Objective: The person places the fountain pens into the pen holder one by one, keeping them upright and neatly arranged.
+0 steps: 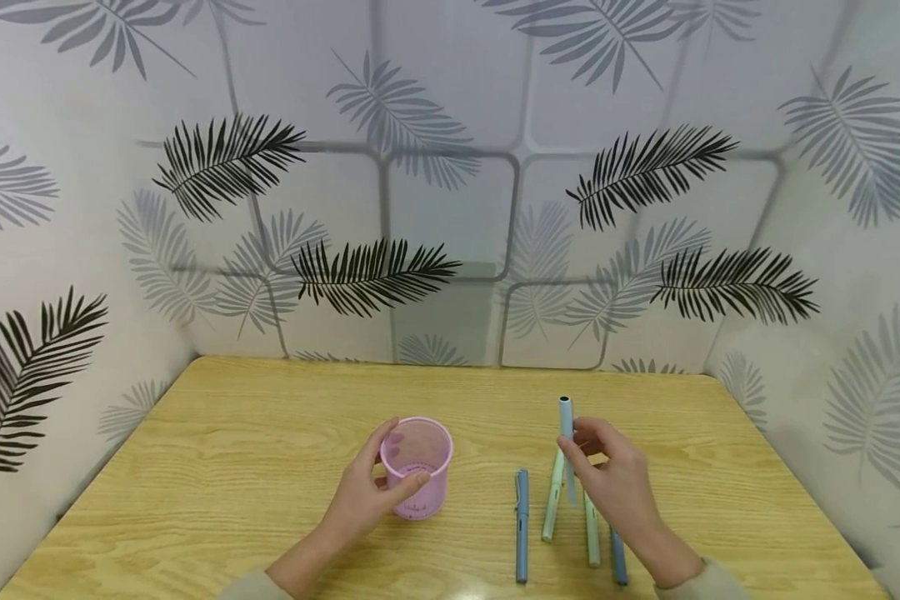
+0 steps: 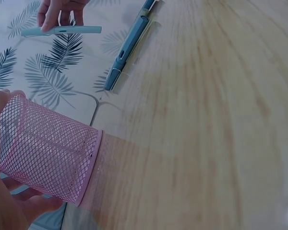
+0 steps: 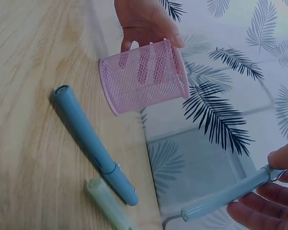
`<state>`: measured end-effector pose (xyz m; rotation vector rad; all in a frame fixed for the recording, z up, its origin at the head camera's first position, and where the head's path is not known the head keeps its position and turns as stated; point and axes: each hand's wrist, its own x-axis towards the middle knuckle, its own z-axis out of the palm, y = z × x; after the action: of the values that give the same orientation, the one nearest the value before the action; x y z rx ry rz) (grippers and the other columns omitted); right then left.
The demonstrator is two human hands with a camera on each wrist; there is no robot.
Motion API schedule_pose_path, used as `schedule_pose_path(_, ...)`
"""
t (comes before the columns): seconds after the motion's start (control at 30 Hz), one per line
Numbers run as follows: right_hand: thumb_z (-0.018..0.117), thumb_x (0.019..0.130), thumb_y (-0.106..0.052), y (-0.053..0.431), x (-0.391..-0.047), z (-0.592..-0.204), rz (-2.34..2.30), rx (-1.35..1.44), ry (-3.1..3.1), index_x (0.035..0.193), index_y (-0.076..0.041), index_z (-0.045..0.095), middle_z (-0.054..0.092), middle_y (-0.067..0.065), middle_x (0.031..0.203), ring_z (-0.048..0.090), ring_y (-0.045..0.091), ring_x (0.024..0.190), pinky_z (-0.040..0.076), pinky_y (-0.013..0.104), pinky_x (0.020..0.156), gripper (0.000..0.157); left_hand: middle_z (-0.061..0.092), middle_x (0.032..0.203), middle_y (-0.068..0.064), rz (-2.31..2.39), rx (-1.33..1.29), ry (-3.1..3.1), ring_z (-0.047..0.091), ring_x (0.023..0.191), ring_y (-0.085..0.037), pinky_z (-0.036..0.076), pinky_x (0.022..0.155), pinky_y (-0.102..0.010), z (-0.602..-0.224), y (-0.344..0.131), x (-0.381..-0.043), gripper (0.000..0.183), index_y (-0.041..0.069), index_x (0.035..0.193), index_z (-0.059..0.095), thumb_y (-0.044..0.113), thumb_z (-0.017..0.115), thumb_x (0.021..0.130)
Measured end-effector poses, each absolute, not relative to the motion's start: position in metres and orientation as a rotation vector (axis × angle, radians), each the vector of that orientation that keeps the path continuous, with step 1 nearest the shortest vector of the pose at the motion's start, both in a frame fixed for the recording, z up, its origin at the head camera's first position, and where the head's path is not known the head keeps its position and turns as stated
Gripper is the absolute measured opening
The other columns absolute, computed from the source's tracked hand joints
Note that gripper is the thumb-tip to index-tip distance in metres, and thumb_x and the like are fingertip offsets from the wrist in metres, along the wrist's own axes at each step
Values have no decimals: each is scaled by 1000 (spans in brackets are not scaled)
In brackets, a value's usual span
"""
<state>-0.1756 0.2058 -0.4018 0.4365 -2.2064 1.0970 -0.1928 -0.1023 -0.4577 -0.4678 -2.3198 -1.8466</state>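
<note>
A pink mesh pen cup (image 1: 417, 492) stands upright on the table. My left hand (image 1: 371, 487) grips it from the left, thumb across the near side and fingers round the far rim. In my right hand (image 1: 618, 475), a light blue pen (image 1: 566, 417) is pinched between thumb and fingers, held nearly upright above the table. The right wrist view shows the same pale blue pen (image 3: 225, 194) with its end free of the fingers. Below and beside the right hand lie a dark blue pen (image 1: 522, 525), a light green pen (image 1: 552, 500) and another green pen (image 1: 592, 529).
One more blue pen (image 1: 618, 557) lies partly hidden under the right wrist. The wooden table (image 1: 270, 433) ends at the back against a wall (image 1: 450, 208) covered with leaf-patterned sheeting, which also runs along both sides.
</note>
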Motion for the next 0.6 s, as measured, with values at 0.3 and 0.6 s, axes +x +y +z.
schedule_pose_path(0.3,71,82,-6,190,-181,-397,1130,484,-2171,101,-8,65,63,-3,83,59,10,69,50,21,50,20,44,134,-15,-1856,-454,-2343,50,110,-36,52,81,-38,-452,-102,-192,80,18,144,32,24,77,78)
schedule_pose_path(0.6,69,81,2,166,-176,-380,1188,557,-2139,102,-4,63,63,3,83,60,15,71,52,26,51,22,48,128,-13,-1867,-457,-2349,51,107,-37,52,80,-39,-427,-100,-176,76,9,142,34,18,76,79)
